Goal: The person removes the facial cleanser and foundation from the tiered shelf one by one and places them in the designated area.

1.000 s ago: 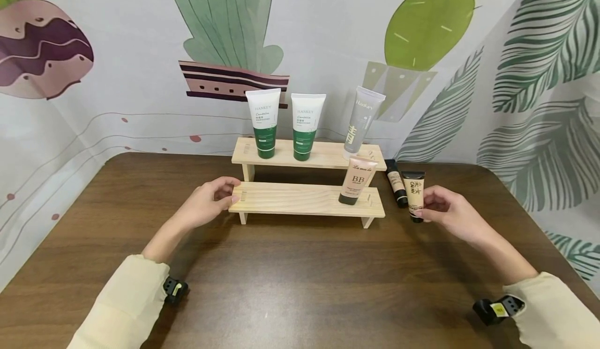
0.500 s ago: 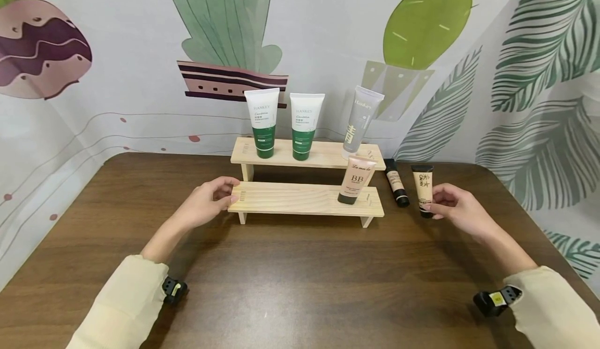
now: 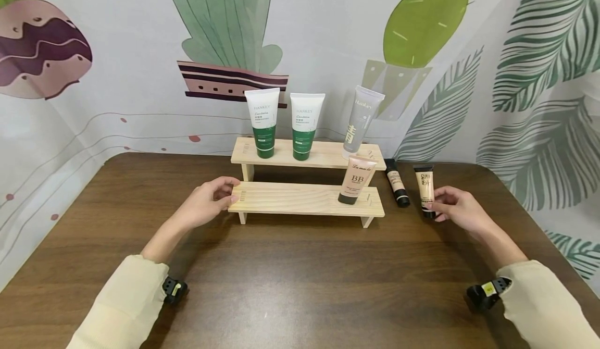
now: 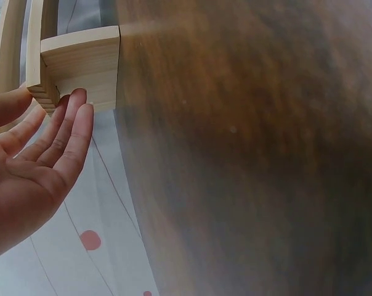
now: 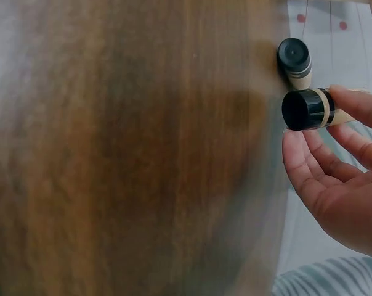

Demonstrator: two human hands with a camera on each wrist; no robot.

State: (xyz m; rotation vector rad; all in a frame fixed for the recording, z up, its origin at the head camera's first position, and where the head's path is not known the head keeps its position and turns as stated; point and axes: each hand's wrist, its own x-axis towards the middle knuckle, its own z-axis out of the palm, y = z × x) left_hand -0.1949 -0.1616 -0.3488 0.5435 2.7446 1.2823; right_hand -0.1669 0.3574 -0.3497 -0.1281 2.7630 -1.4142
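Note:
A two-step wooden display stand (image 3: 281, 199) stands on the brown table. My left hand (image 3: 206, 201) grips the left end of its lower step; in the left wrist view the thumb lies on the board's edge, fingers beside the leg. With thumb and fingertips, my right hand (image 3: 457, 209) pinches a small beige cosmetic tube (image 3: 424, 190) with a black cap, right of the stand. The tube is upright, its black cap (image 5: 304, 110) at the bottom. A similar black-capped tube (image 3: 397, 183) lies on the table between it and the stand.
On the upper step stand two white-and-green tubes (image 3: 263, 122) (image 3: 306, 126) and a grey tube (image 3: 362, 121). A pink BB cream tube (image 3: 357, 179) stands at the lower step's right end. Behind the table (image 3: 290, 286) hangs a patterned cloth (image 3: 323, 31).
My right hand has moved the beige tube right, away from the stand and the lying tube, mostly in the first half second. The left hand stays on the stand.

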